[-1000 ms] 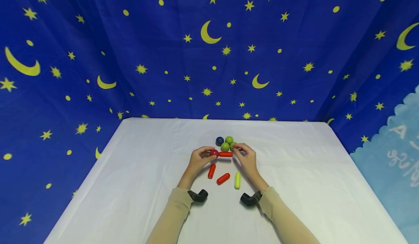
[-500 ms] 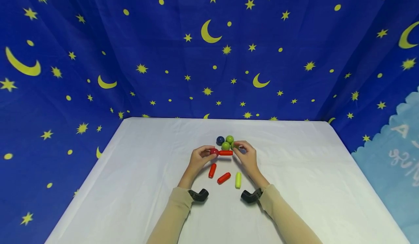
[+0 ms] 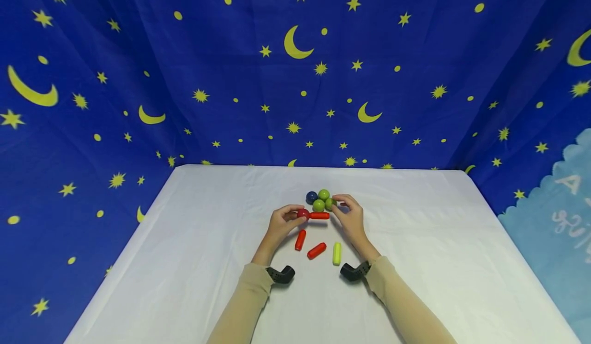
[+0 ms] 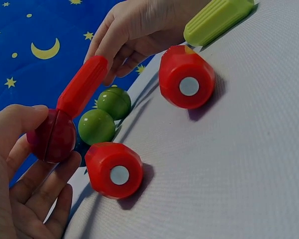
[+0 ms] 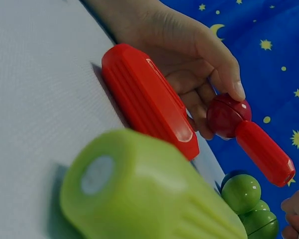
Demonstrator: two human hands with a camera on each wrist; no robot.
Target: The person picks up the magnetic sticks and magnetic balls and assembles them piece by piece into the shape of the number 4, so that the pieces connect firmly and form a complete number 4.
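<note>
My left hand [image 3: 280, 225] pinches a red ball [image 3: 302, 214] between thumb and fingers. A red stick [image 3: 319, 215] joins the ball and points right, raised off the table. In the left wrist view, the stick [image 4: 83, 85] slants up from the held ball [image 4: 52, 136]. My right hand [image 3: 352, 224] is beside the rightmost green ball [image 3: 330, 204], its fingers bent. A small dark red patch [image 3: 343, 204] shows at these fingers; what it belongs to and whether it is gripped are unclear. The right wrist view catches only part of this hand [image 5: 297, 214].
A dark blue ball [image 3: 311, 197] and several green balls [image 3: 324, 195] cluster behind the raised stick. Nearer the wrists lie two red sticks [image 3: 300, 240] [image 3: 316, 250] and a yellow-green stick [image 3: 337, 254] on the white table [image 3: 221, 241]. Starry blue cloth hangs behind.
My right hand has shifted slightly up and right, so the rightmost green ball shows more fully and a dark red patch appears at the fingers. My left hand keeps its hold on the red ball.
</note>
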